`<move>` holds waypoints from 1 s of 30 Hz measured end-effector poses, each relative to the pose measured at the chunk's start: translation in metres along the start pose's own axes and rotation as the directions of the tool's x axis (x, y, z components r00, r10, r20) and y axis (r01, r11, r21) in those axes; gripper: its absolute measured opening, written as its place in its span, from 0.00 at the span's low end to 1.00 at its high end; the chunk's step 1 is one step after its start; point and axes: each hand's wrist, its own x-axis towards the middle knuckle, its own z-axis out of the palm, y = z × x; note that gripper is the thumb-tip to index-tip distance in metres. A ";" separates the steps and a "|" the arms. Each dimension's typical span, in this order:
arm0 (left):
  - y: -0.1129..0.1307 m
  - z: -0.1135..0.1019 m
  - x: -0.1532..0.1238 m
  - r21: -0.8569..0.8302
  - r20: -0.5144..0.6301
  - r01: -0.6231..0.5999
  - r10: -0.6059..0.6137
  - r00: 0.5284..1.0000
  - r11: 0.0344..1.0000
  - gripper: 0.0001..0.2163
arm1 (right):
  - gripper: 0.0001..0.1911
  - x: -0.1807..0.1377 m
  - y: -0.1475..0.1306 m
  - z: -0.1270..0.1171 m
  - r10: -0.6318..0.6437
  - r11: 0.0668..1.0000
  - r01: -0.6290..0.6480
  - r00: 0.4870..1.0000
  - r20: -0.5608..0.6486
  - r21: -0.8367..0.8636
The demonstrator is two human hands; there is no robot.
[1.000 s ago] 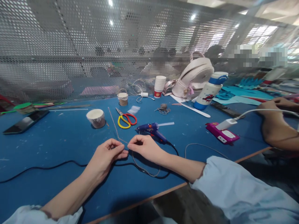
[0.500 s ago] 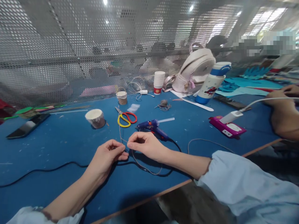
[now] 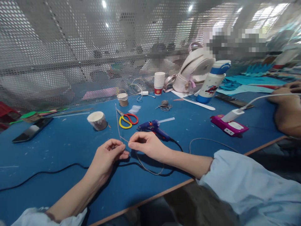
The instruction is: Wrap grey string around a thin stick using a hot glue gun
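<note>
A thin grey cord (image 3: 118, 124) runs up from my fingertips, standing nearly straight, and a short stretch of it bends across to the right. My left hand (image 3: 109, 155) is closed in a pinch at the lower end of that upright length; its exact hold is partly hidden. My right hand (image 3: 148, 146) pinches the cord between thumb and forefinger, a small gap from the left fingertips. More of the cord loops below the right hand, over the table. Just beyond the hands lie a blue glue gun (image 3: 154, 127) with a clear glue stick and red-and-yellow-handled scissors (image 3: 129, 120).
On the blue table (image 3: 58, 153) stand a white-topped pot (image 3: 97, 121), a small basket (image 3: 122, 99), stacked paper cups (image 3: 159, 83), a bottle (image 3: 211, 83) and a backpack (image 3: 191, 70). A ball of cord (image 3: 165, 105), phone (image 3: 33, 129) and purple power strip (image 3: 229, 125) lie around. Another person's arm (image 3: 288, 110) rests right.
The upright length of cord has tilted leftward at its top, and its bend shows more clearly between the hands. Both hands keep nearly the same place and pinch; the view has shifted slightly.
</note>
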 end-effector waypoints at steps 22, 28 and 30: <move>0.004 0.000 -0.002 -0.063 0.012 0.004 -0.003 1.000 0.998 0.14 | 0.07 0.006 0.011 -0.001 0.099 0.992 -0.102 0.994 -0.050 -0.072; 0.003 -0.001 -0.002 -0.028 0.022 0.021 -0.021 1.000 0.999 0.13 | 0.08 0.005 0.010 -0.002 0.101 0.992 -0.105 0.994 -0.045 -0.075; 0.003 -0.001 -0.002 -0.026 0.009 0.018 -0.018 1.000 0.999 0.12 | 0.08 0.005 0.010 -0.002 0.106 0.991 -0.109 0.993 -0.049 -0.073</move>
